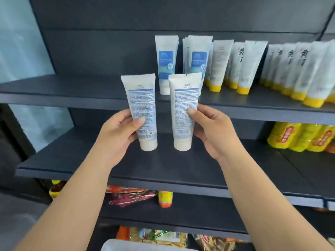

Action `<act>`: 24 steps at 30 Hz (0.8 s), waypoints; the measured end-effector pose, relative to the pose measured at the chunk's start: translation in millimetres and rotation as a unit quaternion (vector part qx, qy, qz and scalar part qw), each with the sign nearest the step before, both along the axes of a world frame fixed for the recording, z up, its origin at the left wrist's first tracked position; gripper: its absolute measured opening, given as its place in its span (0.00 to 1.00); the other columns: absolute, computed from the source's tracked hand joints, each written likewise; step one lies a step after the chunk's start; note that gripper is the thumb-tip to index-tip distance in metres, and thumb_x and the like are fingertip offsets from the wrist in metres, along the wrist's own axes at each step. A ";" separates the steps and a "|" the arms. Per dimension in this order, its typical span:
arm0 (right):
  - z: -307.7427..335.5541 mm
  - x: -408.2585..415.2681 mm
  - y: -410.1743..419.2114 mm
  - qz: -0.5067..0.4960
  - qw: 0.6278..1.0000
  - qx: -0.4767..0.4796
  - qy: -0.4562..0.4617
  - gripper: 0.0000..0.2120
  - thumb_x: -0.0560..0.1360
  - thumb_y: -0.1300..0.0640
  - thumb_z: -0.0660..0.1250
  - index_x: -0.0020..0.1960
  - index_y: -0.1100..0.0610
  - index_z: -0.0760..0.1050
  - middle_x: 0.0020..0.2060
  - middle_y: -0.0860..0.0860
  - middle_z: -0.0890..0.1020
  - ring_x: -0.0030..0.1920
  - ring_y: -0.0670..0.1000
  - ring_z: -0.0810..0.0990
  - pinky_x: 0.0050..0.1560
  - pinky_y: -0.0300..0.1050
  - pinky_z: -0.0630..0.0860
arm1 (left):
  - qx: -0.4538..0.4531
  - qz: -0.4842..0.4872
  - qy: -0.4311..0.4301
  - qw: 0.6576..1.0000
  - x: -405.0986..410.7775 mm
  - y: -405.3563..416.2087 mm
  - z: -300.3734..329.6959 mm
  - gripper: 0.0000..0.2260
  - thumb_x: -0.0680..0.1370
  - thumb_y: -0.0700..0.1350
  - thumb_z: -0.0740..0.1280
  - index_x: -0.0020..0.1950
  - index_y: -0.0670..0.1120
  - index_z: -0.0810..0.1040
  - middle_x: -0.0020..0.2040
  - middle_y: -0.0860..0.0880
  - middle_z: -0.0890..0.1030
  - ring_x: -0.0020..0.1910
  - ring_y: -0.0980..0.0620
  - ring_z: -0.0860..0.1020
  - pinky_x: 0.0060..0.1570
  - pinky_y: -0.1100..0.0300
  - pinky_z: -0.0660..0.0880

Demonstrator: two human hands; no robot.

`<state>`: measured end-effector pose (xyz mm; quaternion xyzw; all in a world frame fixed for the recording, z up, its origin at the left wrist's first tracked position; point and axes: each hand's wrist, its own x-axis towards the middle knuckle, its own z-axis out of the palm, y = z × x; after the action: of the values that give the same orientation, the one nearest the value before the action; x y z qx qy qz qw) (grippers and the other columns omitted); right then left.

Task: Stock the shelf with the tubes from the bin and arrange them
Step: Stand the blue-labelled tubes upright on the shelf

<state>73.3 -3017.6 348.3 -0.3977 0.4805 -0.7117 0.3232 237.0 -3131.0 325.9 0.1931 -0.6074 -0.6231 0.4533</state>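
My left hand [116, 132] grips a white tube [143, 105], cap down, with its printed back label facing me. My right hand [212, 131] grips a second white tube [184, 107] the same way. Both tubes hang upright in front of the dark shelves, level with the gap between the upper shelf [72, 98] and the middle shelf [163, 169]. On the upper shelf stand a blue-and-white tube [165, 64] and a small group of the same kind [197, 57], caps down. The rim of a white bin [116, 246] shows at the bottom edge.
Rows of white tubes with yellow caps [243, 69] fill the right of the upper shelf. Yellow packs [297, 136] sit at the right of the middle shelf. Snack bags [130, 194] and a bottle [165, 198] lie on lower shelves.
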 end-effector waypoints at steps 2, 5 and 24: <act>19.6 -9.5 1.0 -0.006 1.000 -0.029 0.008 0.08 0.76 0.63 0.63 0.47 0.54 0.80 0.39 0.44 0.85 0.39 0.42 0.83 0.40 0.38 0.79 | -0.022 -0.006 0.020 1.000 -8.9 -4.7 22.2 0.10 0.75 0.37 0.63 0.51 0.50 0.78 0.44 0.56 0.85 0.45 0.58 0.83 0.40 0.65 0.78; 46.3 -24.4 0.6 -0.028 0.997 -0.064 0.014 0.08 0.76 0.63 0.64 0.44 0.53 0.80 0.36 0.43 0.85 0.38 0.42 0.83 0.39 0.37 0.80 | -0.056 -0.013 0.034 0.998 -22.1 -12.0 52.9 0.10 0.76 0.37 0.63 0.51 0.50 0.78 0.45 0.57 0.85 0.47 0.58 0.82 0.42 0.66 0.78; 53.3 -70.4 -77.8 -0.138 0.988 -0.065 0.008 0.08 0.77 0.61 0.64 0.45 0.52 0.80 0.42 0.48 0.83 0.46 0.49 0.81 0.56 0.51 0.78 | -0.054 -0.018 0.027 0.998 -95.7 -76.7 63.4 0.11 0.77 0.39 0.63 0.56 0.51 0.77 0.55 0.53 0.81 0.54 0.56 0.80 0.51 0.61 0.76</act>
<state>2.9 -3095.4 401.6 -0.3536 0.4863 -0.7757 0.1918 141.3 -3207.7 389.4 0.1401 -0.6308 -0.6029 0.4679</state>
